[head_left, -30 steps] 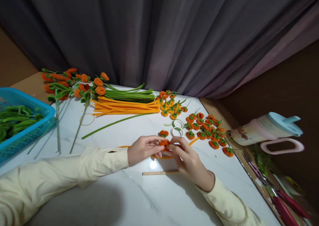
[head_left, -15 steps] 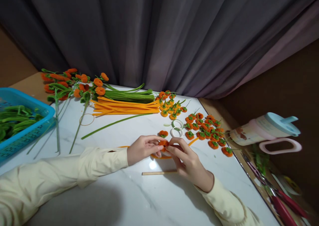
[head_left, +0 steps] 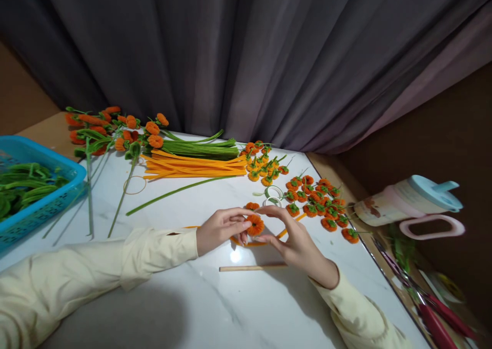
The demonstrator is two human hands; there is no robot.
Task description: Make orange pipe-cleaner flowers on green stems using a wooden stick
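Note:
My left hand (head_left: 226, 229) pinches a small orange pipe-cleaner pumpkin (head_left: 255, 225) between thumb and fingers, above the table. Just right of it, my right hand (head_left: 290, 239) has its thumb and index finger spread apart around the pumpkin's right side, with the index fingertip close to its top edge. Behind the held pumpkin lies another orange pumpkin (head_left: 252, 205), partly covered by my fingers. An orange pipe cleaner (head_left: 285, 232) lies below and behind my hands. A thin wooden stick (head_left: 246, 268) rests on the table in front of them.
Bundles of yellow-orange pipe cleaners (head_left: 196, 165) and green pipe cleaners (head_left: 200, 148) lie at the back. Finished pumpkins (head_left: 315, 198) cluster at right, beside tape rolls (head_left: 274, 191). A blue basket (head_left: 73, 177) stands left; a tumbler (head_left: 403, 200) and red-handled pliers (head_left: 434, 318) are right.
My right hand has opened and moved slightly right, off the pumpkin. The pumpkin in my left hand now shows its round face.

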